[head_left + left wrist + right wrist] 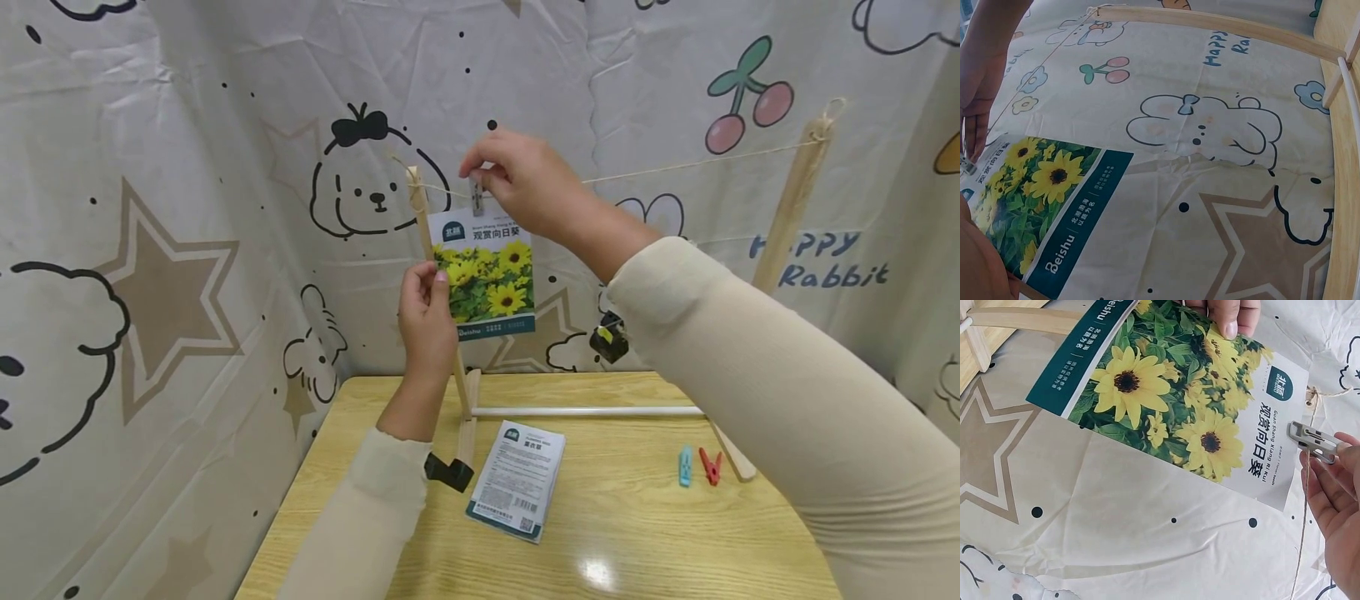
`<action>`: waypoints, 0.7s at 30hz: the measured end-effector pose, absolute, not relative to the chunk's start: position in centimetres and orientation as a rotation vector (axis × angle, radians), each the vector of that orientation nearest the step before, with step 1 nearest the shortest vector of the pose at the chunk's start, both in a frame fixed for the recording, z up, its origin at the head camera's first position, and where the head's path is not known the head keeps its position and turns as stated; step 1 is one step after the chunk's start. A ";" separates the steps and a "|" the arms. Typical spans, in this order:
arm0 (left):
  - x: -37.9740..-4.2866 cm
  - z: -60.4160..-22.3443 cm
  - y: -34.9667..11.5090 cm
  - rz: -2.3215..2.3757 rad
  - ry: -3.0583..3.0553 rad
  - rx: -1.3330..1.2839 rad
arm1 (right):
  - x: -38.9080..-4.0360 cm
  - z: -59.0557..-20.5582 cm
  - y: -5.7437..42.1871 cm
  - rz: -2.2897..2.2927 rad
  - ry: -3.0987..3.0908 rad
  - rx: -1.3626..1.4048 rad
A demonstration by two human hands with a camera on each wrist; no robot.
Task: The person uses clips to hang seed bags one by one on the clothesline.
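Note:
A seed packet point(491, 279) with yellow sunflowers on its front hangs upright just under the twine point(697, 168), near the left wooden post. My left hand point(429, 321) pinches the packet's left edge, thumb in front. At its top edge sits a grey clothes peg point(1312, 441), and my right hand point(528, 179) grips the peg's upper end between thumb and fingers. In the right wrist view the peg's lower end lies over the packet's top edge, beside the twine. The left wrist view shows the packet point(1054, 187) from its bottom end.
A stack of seed packets point(517, 479), back side up, lies on the wooden table point(622, 517). To its right lie a blue peg point(686, 466) and a red peg point(710, 467). A white rod point(585, 411) joins the frame's feet; the right post point(795, 200) leans outward.

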State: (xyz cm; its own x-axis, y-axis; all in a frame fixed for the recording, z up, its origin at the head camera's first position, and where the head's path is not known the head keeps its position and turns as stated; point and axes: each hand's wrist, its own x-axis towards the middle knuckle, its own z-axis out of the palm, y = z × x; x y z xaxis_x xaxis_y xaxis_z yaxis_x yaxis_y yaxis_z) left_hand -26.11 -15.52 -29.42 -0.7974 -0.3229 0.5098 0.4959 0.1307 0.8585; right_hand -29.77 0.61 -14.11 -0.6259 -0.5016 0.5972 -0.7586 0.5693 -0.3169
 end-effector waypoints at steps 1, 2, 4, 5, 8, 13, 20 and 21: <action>-26.1 -29.5 -15.6 -1.728 -1.807 -0.167 | -29.8 -14.1 0.6 0.776 -2.361 1.013; -26.2 -29.5 -15.6 -1.725 -1.810 -0.169 | -29.7 -14.1 0.6 0.775 -2.363 1.011; -26.2 -29.5 -15.6 -1.724 -1.809 -0.172 | -29.7 -14.2 0.5 0.767 -2.359 1.010; -26.2 -29.5 -15.7 -1.724 -1.810 -0.172 | -29.7 -14.2 0.5 0.762 -2.357 1.009; -26.2 -29.5 -15.6 -1.733 -1.806 -0.173 | -29.7 -14.3 0.4 0.750 -2.349 1.013; -26.1 -29.5 -15.6 -1.754 -1.799 -0.179 | -29.7 -14.5 0.4 0.759 -2.348 1.017; -26.2 -29.5 -15.6 -1.777 -1.802 -0.172 | -29.8 -14.7 0.3 0.771 -2.369 1.019; -26.2 -29.5 -15.6 -1.776 -1.803 -0.170 | -29.9 -14.7 0.3 0.775 -2.372 1.021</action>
State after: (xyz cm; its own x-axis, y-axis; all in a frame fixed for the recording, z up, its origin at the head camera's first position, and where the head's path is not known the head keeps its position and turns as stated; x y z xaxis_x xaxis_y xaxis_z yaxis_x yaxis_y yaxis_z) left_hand -26.17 -15.63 -29.55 -0.8145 -0.3114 0.4895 0.4847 0.0982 0.8691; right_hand -29.87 0.34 -14.69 -0.6297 -0.5099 0.5860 -0.7575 0.5702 -0.3179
